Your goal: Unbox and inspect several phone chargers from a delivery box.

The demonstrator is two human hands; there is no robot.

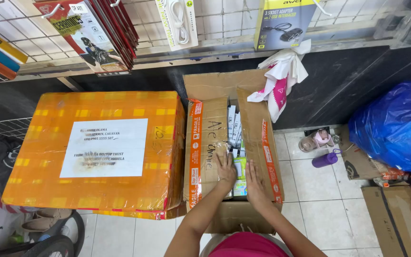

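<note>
- The open box (234,157) stands on the tiled floor (319,209) right in front of the person, so both arms reach it straight down without leaning
- Left hand (225,170) lies flat on the left flap (208,147), its grip spread and pinching nothing; judging by the pose, it presses the flap outward so the opening stays wide
- Right hand (254,184) rests at the inner edge of the right flap (258,138), fingers (250,167) loosely spread, its grip closed on nothing; the fingertips touch or nearly touch the small packages inside, I cannot tell which
- The packages (236,143), white and green, stand on edge in a tight row down the middle of the box, probably packed that way to fill the narrow gap and be picked one at a time
- The back flap is folded up against the dark wall, out of the way of the opening
- A large parcel (96,152) wrapped in orange tape, a white label on top, sits just beside the box on the left, touching or nearly touching its flap
- A white and pink bag (281,81) hangs over the ledge above the box
- A purple bottle (325,159) lies on the floor to the right, near a blue bag (391,128), both well apart from the hands
- Boxed goods hang on a wire rack (215,19) above
</note>
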